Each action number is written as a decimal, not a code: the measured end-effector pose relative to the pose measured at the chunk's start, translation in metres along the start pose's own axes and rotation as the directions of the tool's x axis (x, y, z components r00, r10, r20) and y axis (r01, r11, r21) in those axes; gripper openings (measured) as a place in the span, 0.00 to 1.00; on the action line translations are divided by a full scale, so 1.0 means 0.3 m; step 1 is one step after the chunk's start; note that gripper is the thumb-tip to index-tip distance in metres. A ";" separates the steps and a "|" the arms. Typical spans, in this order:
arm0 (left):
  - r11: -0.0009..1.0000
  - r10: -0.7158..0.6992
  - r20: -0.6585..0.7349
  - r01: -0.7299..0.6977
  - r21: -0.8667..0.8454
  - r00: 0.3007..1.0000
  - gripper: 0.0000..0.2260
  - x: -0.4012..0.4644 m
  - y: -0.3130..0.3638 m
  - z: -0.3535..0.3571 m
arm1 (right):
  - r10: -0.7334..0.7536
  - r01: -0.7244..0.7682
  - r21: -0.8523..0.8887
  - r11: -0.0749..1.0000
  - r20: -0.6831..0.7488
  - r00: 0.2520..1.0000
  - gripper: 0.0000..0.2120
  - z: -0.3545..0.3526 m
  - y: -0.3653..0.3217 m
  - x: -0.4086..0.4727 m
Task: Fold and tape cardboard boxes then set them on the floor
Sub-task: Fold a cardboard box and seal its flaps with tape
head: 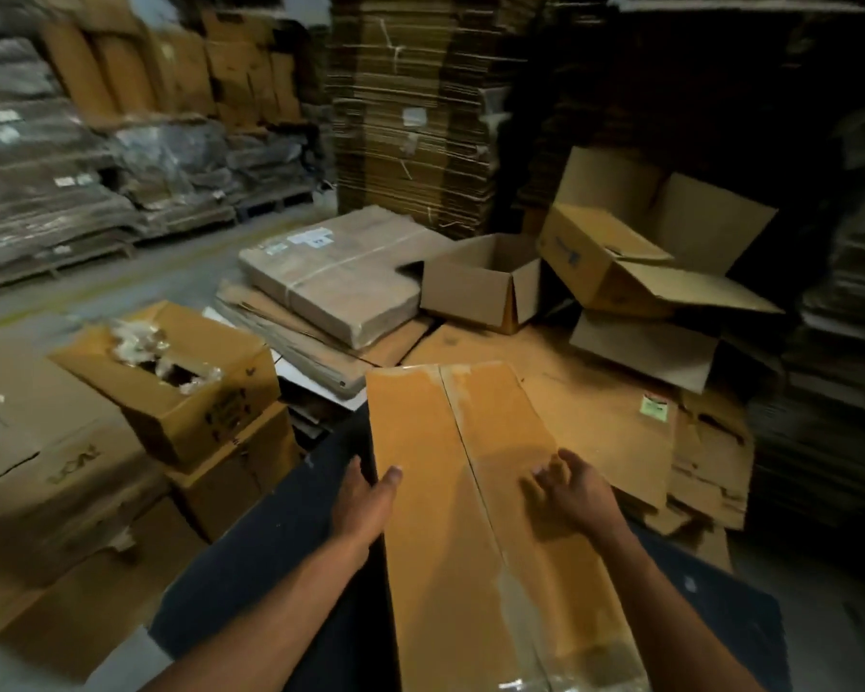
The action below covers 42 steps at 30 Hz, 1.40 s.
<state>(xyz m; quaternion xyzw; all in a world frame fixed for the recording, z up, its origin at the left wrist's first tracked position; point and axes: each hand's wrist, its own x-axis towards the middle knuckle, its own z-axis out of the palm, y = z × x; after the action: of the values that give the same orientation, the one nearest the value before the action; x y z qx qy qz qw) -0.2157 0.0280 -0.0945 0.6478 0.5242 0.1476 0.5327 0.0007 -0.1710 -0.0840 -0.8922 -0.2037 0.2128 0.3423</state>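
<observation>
Brown cardboard box [475,516] lies across my lap, flaps shut, seam facing up. My left hand [365,501] grips its left edge, thumb on top; my right hand [568,491] hovers blurred, grip unclear. I should press both flaps flush before taping.

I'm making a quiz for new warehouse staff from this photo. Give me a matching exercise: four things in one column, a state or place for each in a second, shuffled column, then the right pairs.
Things
1. left hand
2. right hand
3. small open box
4. box with crumpled plastic

States or places
A. stands empty on flattened cardboard, flaps up
B. thumb over the left edge of the long box
C. sits on another box at the left
D. lies on top of the long box, right of its taped seam

Pairs: 1-B, 2-D, 3-A, 4-C
</observation>
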 end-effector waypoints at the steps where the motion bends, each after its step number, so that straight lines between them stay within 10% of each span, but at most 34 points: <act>1: 0.998 -0.042 0.040 0.045 -0.054 0.998 0.35 0.019 -0.006 0.014 | 0.013 -0.013 -0.014 1.000 0.011 1.000 0.33 0.018 -0.007 0.028; 10: 0.949 -0.068 0.260 0.142 -0.280 0.963 0.29 0.124 0.005 0.049 | 0.151 -0.151 0.009 0.988 -0.054 0.987 0.25 0.044 -0.123 0.049; 19: 0.959 0.122 0.263 -0.045 -0.281 0.957 0.20 0.083 0.195 -0.035 | 0.116 -0.105 0.080 0.991 -0.152 0.982 0.09 -0.134 -0.250 -0.131; 24: 0.935 0.282 0.339 -0.179 -0.305 0.897 0.23 -0.107 0.326 0.067 | 0.128 -0.088 0.133 0.987 -0.329 0.936 0.24 -0.344 -0.158 -0.311; 37: 0.836 0.547 0.595 -0.405 -0.370 0.588 0.21 -1.231 0.425 0.848 | 0.358 -0.294 0.219 0.930 -0.715 0.600 0.30 -0.993 0.637 -1.352; 42: 0.844 0.500 0.768 -0.424 -0.328 0.401 0.28 -1.613 0.320 1.128 | 0.493 -0.391 0.360 0.847 -0.808 0.324 0.33 -1.085 0.919 -1.764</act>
<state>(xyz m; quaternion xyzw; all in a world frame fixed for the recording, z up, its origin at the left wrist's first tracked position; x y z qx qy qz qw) -0.1087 -0.5467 0.0328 0.7348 0.0016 -0.0146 0.6782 -0.2076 -0.7993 0.0706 -0.8724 0.2635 -0.1823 0.3691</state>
